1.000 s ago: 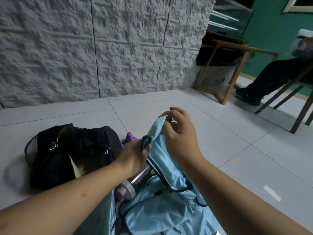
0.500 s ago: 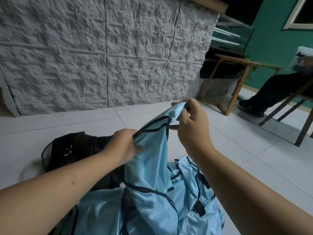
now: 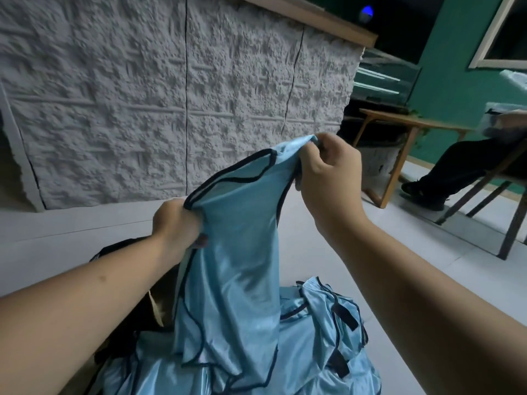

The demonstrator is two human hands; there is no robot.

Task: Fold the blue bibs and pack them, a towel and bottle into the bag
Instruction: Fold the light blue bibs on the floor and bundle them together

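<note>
A light blue bib [image 3: 236, 252] with dark trim hangs in the air between my hands. My left hand [image 3: 176, 223] grips its left shoulder strap. Higher up, my right hand [image 3: 328, 172] pinches the other strap. A heap of more blue bibs [image 3: 322, 337] lies on the floor below. The black bag [image 3: 159, 306] is mostly hidden behind my left arm and the raised bib. The bottle and the towel are out of sight.
A rough white stone wall [image 3: 142, 95] rises straight ahead across pale floor tiles [image 3: 427, 266]. At the right stand a wooden table [image 3: 405, 149] and a chair [image 3: 502, 201] with a seated person's leg [image 3: 445, 175].
Both hands have lifted the bib higher off the heap, the right hand more than the left. The view has tilted up, and the bottle beside the bag has gone from sight.
</note>
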